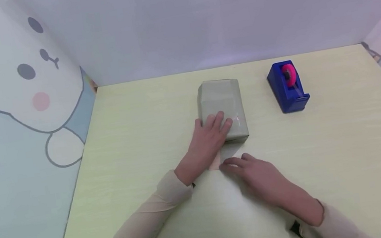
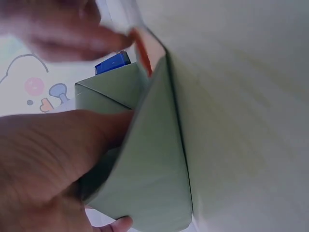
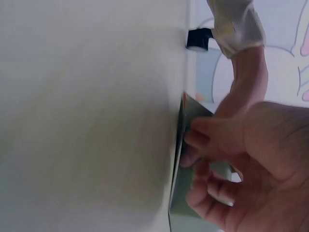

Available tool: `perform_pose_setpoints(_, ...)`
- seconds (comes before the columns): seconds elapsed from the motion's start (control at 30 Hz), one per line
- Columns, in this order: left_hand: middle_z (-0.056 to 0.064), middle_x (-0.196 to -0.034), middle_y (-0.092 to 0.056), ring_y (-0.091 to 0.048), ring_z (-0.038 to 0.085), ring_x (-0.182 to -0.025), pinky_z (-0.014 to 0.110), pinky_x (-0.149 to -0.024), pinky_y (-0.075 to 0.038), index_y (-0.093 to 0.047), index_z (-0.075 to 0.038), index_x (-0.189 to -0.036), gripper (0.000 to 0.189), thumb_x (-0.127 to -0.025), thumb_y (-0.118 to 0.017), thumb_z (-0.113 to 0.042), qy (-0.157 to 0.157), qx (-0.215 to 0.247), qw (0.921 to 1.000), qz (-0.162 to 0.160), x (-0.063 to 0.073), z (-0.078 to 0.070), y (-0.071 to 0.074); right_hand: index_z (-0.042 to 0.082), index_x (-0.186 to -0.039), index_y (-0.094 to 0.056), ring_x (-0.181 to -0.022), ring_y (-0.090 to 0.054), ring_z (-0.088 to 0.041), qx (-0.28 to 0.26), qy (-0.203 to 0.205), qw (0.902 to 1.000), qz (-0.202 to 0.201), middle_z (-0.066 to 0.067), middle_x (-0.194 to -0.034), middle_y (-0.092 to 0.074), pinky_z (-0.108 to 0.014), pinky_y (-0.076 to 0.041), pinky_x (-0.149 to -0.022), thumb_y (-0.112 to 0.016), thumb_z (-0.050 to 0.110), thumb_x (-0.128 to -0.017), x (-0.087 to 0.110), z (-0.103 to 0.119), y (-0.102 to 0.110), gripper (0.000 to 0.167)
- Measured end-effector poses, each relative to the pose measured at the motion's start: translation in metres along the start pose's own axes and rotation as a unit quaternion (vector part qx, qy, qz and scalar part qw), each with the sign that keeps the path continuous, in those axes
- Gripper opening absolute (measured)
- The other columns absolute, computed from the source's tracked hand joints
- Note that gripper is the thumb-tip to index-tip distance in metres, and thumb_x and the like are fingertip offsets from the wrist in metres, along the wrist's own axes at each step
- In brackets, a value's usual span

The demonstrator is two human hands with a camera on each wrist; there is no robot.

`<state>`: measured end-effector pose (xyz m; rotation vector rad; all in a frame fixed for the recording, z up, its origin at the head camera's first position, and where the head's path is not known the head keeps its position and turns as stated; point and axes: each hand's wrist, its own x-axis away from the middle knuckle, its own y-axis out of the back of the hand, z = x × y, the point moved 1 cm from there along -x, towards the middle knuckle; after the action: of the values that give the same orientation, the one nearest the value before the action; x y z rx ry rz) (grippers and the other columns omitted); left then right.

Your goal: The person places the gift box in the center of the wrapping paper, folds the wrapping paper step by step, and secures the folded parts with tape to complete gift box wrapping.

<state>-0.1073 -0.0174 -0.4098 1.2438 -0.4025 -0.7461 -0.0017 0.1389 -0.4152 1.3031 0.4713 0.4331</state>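
Note:
A box wrapped in grey-green paper (image 1: 222,98) lies on the table. My left hand (image 1: 206,139) rests on its near left part with fingers spread over the top. In the left wrist view, the left thumb reaches in behind a loose paper flap (image 2: 149,164) at the box's end. That flap sticks out toward me, and a folded part of it shows a pale orange inner side (image 1: 214,163). At the flap's near edge, my right hand (image 1: 260,176) pinches the paper between thumb and fingertips. The right hand's other fingers are curled.
A blue tape dispenser (image 1: 286,89) with a pink-cored roll stands right of the box at the back. The pale wooden table (image 1: 134,135) meets a plain wall panel (image 1: 177,27) behind. Cartoon-printed panels (image 1: 17,159) flank the sides.

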Motion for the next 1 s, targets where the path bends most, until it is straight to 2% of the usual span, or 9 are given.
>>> perform_pose_setpoints(0.13, 0.008, -0.147, -0.043, -0.044, 0.024, -0.119, 0.043, -0.087, -0.049, -0.040, -0.019, -0.144, 0.062, -0.094, -0.076, -0.025, -0.001, 0.006, 1.0000, -0.002, -0.001, -0.001, -0.001, 0.016, -0.135, -0.070, -0.086, -0.056, -0.018, 0.024, -0.034, 0.9991, 0.006, -0.001, -0.135, -0.068, -0.023, -0.043, -0.057, -0.070, -0.012, -0.086, -0.005, -0.008, 0.002, 0.057)
perform_pose_setpoints(0.27, 0.007, -0.147, -0.044, -0.045, 0.023, -0.118, 0.042, -0.086, -0.048, -0.041, -0.019, -0.144, 0.062, -0.093, -0.076, -0.026, -0.002, -0.003, 0.9999, -0.010, 0.000, 0.000, -0.002, 0.014, -0.134, -0.070, -0.083, -0.053, -0.019, 0.056, -0.004, 0.9983, 0.018, -0.002, -0.133, -0.065, -0.023, -0.041, -0.054, -0.069, -0.013, -0.084, -0.006, -0.007, -0.001, 0.056)
perform_pose_setpoints(0.37, 0.007, -0.148, -0.044, -0.045, 0.023, -0.118, 0.042, -0.087, -0.048, -0.041, -0.020, -0.145, 0.061, -0.094, -0.075, -0.024, 0.000, -0.006, 0.9998, -0.017, 0.000, 0.001, -0.001, 0.013, -0.132, -0.071, -0.082, -0.054, -0.020, 0.068, 0.016, 0.9975, 0.006, -0.002, -0.131, -0.065, -0.024, -0.042, -0.054, -0.068, -0.014, -0.083, -0.005, -0.004, -0.002, 0.056)
perform_pose_setpoints(0.5, 0.007, -0.149, -0.044, -0.045, 0.023, -0.120, 0.043, -0.088, -0.048, -0.042, -0.020, -0.146, 0.061, -0.094, -0.074, -0.024, 0.001, 0.000, 0.9999, -0.017, 0.000, 0.002, 0.000, 0.013, -0.129, -0.072, -0.082, -0.054, -0.020, 0.071, 0.019, 0.9972, -0.010, -0.002, -0.130, -0.066, -0.025, -0.044, -0.055, -0.068, -0.013, -0.082, -0.005, -0.002, -0.001, 0.054)
perform_pose_setpoints(0.63, 0.007, -0.149, -0.044, -0.045, 0.024, -0.121, 0.043, -0.089, -0.048, -0.041, -0.021, -0.147, 0.062, -0.095, -0.074, -0.024, 0.000, -0.001, 0.9999, -0.011, 0.000, 0.002, 0.001, 0.011, -0.128, -0.073, -0.085, -0.058, -0.020, 0.045, 0.013, 0.9988, -0.016, -0.003, -0.129, -0.070, -0.027, -0.050, -0.060, -0.071, -0.008, -0.086, -0.006, -0.005, 0.001, 0.047)
perform_pose_setpoints(0.77, 0.007, -0.148, -0.044, -0.045, 0.024, -0.120, 0.043, -0.089, -0.049, -0.040, -0.020, -0.146, 0.059, -0.096, -0.072, -0.022, -0.001, 0.007, 0.9999, -0.012, 0.000, 0.001, 0.000, 0.010, -0.121, -0.075, -0.089, -0.062, -0.020, -0.021, -0.031, 0.9985, -0.039, -0.003, -0.122, -0.075, -0.032, -0.056, -0.071, -0.076, 0.001, -0.090, -0.005, -0.015, 0.008, 0.032)
perform_pose_setpoints(0.87, 0.007, -0.146, -0.045, -0.045, 0.023, -0.117, 0.042, -0.087, -0.049, -0.041, -0.019, -0.145, 0.056, -0.097, -0.071, -0.021, -0.002, 0.011, 0.9998, -0.017, -0.001, 0.001, 0.000, 0.010, -0.113, -0.074, -0.092, -0.065, -0.022, -0.066, -0.071, 0.9920, -0.081, -0.003, -0.113, -0.076, -0.037, -0.058, -0.074, -0.078, 0.005, -0.090, -0.006, -0.025, 0.015, 0.024)
perform_pose_setpoints(1.0, 0.006, -0.143, -0.046, -0.045, 0.023, -0.114, 0.041, -0.085, -0.049, -0.042, -0.017, -0.142, 0.052, -0.099, -0.070, -0.023, -0.001, 0.000, 0.9996, -0.028, 0.000, 0.001, -0.001, 0.008, -0.108, -0.067, -0.097, -0.066, -0.027, -0.086, -0.091, 0.9808, -0.149, -0.008, -0.106, -0.069, -0.043, -0.059, -0.075, -0.082, 0.001, -0.086, -0.011, -0.038, 0.023, 0.027)
